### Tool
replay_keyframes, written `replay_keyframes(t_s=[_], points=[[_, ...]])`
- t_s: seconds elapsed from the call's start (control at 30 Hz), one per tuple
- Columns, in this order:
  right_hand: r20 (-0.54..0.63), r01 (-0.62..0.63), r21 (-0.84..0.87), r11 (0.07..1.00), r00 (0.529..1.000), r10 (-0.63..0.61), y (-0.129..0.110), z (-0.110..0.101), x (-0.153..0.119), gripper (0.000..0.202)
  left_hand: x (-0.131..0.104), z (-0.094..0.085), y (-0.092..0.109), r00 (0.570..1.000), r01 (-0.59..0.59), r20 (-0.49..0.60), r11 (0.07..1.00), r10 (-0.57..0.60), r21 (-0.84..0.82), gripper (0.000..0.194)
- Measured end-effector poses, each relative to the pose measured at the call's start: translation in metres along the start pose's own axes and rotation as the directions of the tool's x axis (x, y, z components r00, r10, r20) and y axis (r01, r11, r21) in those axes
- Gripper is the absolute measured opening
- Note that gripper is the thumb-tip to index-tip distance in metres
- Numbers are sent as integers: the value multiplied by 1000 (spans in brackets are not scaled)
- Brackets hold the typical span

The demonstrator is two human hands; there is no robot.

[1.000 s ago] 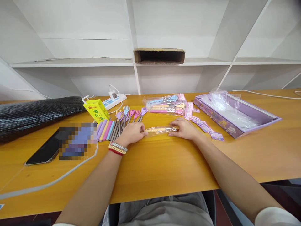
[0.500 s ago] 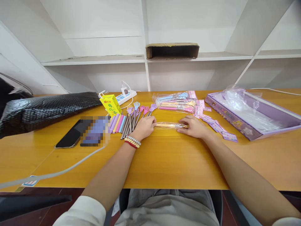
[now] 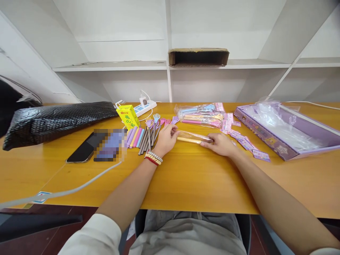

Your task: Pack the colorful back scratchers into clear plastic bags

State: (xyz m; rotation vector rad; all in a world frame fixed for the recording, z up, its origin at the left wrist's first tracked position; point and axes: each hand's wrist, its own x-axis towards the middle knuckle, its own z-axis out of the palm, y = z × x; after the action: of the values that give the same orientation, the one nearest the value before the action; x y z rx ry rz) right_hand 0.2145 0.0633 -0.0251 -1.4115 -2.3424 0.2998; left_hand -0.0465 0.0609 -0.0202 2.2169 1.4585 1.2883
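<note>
Head view. One clear plastic sleeve (image 3: 191, 136), pale yellow handle (image 3: 189, 140) inside, between the two hands over the wooden desk (image 3: 191, 180). Left hand (image 3: 168, 138): fingers narrowed on the sleeve's left end. Right hand (image 3: 220, 143): gripping its right end. Beside the left hand: metal rods (image 3: 143, 141) with hand-shaped heads; coloured loose grips (image 3: 135, 137) farther left. Beyond: bagged sets (image 3: 199, 117), blue, yellow, pink. Rightward: purple cards (image 3: 246, 143); open purple box (image 3: 261, 135) containing clear plastic.
</note>
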Motion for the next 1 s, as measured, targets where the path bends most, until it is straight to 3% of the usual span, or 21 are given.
replay_keyframes(t_s=[0.13,0.23,0.27,0.33,0.4,0.47,0.57,0.7,0.9,1.0], points=[[-60,-31,32,999,998,33,-2,1,0,47,4,3,-6,973,129,-176,983,-152,-133,37],[-98,-57,72,996,993,64,-3,0,-1,46,7,6,-7,904,232,-270,910,-333,-345,53],[-109,-69,84,994,991,78,-4,-1,0,46,8,7,-6,880,272,-244,854,-407,-443,55],[-124,-98,112,989,986,112,-7,-1,0,45,8,9,0,850,379,-58,683,-524,-624,51],[-130,-124,146,982,981,143,-10,0,0,46,7,11,8,815,508,209,493,-541,-707,41],[-123,-134,178,975,980,157,-16,2,0,46,4,12,17,787,580,375,380,-490,-720,33],[-76,-130,236,963,986,151,-26,6,-2,46,1,14,26,804,553,376,347,-462,-757,26],[77,-115,398,910,993,92,-38,8,-5,42,1,13,23,809,506,332,287,-485,-813,18],[351,-262,662,703,936,19,-35,0,-5,40,1,10,19,805,531,396,238,-442,-813,13],[379,-312,718,622,925,26,-31,-1,-4,44,-1,10,23,791,577,464,236,-398,-782,15]])
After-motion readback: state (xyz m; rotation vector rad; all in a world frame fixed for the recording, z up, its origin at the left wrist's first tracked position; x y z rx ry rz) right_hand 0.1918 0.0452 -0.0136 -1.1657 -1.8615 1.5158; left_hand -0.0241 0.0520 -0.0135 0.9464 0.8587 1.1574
